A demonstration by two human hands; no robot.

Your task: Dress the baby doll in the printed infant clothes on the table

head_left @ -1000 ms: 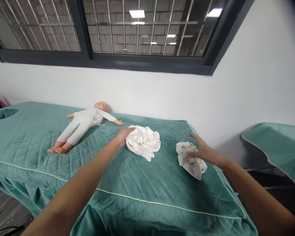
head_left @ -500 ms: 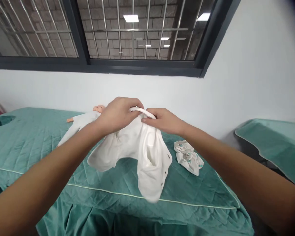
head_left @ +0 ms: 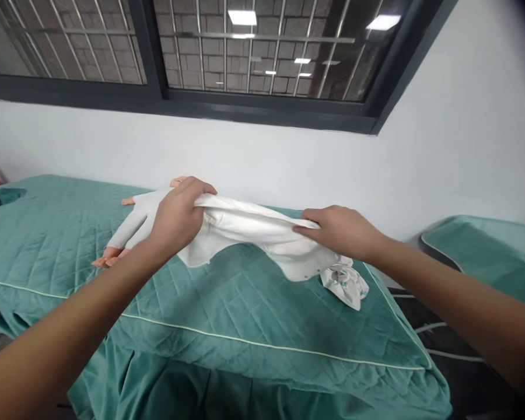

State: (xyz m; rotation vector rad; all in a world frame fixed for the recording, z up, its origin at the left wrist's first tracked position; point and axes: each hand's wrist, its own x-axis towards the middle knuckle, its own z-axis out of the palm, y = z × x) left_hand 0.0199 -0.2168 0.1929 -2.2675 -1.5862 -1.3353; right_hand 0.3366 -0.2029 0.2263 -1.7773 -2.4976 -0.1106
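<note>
"What's the biggest thing there?"

"The green quilted bed. Two arms reach in over its near edge: the left forearm slanting up from the lower left, the right forearm coming across the right edge."

"And the doll?"

"Lying on the left half, head at the far edge, feet angled toward the near one. The left arm and hand hide part of it."

"Where's the white garment?"

"Held up over the bed's right half, its upper edge drawn out between the hands and the rest hanging. I can't tell whether its lowest part touches the bed."

"How are the hands set?"

"Well apart. The left hand shows its back, fingers bent around one end. The right hand points inward, pinching the other end, thumb below."

"Anything smaller?"

"A patterned bundle, near the right edge, partly behind the garment."
</note>
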